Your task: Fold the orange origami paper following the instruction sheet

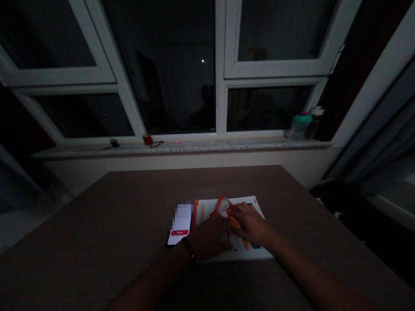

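Observation:
A small folded piece of orange, red and white paper (222, 204) lies on a printed sheet or booklet (202, 209) with orange blocks and text. My left hand (210, 236), with a dark band on its wrist, rests over the near left part of the folded paper. Its fingers lie flat and its thumb is spread apart. From the other side, my right hand (251, 222) has bent fingers and thumb closed on the right part of the folded paper. My hands hide much of the paper, and the dim light blurs the details. A lit phone (180, 224) lies beside my left hand.
The brown table (129, 207) reaches close to the wall below a window. On the stone sill (201, 147) stand a red jar (147, 139), a small dark object (113, 142) and a teal-topped bottle (300, 126). Curtains (372, 112) hang at the right.

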`<state>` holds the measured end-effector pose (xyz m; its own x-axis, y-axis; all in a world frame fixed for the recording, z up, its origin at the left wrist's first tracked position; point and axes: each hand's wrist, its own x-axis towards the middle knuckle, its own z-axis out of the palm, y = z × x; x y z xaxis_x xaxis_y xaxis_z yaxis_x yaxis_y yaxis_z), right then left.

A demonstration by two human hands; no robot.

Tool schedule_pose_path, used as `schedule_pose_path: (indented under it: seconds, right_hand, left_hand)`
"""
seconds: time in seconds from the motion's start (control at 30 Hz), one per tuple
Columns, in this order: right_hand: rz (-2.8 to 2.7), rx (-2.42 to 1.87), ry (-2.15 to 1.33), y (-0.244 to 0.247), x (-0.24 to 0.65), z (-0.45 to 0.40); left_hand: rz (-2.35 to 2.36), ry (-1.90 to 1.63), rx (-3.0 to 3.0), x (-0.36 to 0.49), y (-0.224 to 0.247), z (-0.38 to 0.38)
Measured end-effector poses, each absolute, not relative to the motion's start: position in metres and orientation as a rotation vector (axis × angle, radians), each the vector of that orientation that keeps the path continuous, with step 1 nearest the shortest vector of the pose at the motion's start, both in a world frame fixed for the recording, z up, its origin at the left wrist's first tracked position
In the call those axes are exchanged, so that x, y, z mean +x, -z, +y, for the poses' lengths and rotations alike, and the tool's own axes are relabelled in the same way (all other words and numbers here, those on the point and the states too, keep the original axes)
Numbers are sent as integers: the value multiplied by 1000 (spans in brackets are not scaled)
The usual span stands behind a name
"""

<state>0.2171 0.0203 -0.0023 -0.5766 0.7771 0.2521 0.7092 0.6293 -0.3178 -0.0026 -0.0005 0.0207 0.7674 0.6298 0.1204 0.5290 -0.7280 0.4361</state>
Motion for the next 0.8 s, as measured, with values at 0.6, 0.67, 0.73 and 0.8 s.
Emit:
schedule_pose_path:
  seconds: [0.6, 0.67, 0.73, 0.8]
  right_hand:
    - [-2435, -1100, -273, 7, 212, 26]
    - [-2442, -1096, -270, 9, 211, 27]
    - [-2451, -1090, -270, 11, 211, 28]
    - [-2454, -1079, -271, 13, 212, 28]
  left_hand:
    - [839, -314, 2662, 1, -12, -3]
    - [830, -315, 2677, 3, -13, -4]
    - [876, -338, 2694, 5, -15, -5]
    - [1034, -396, 2701, 6, -17, -4]
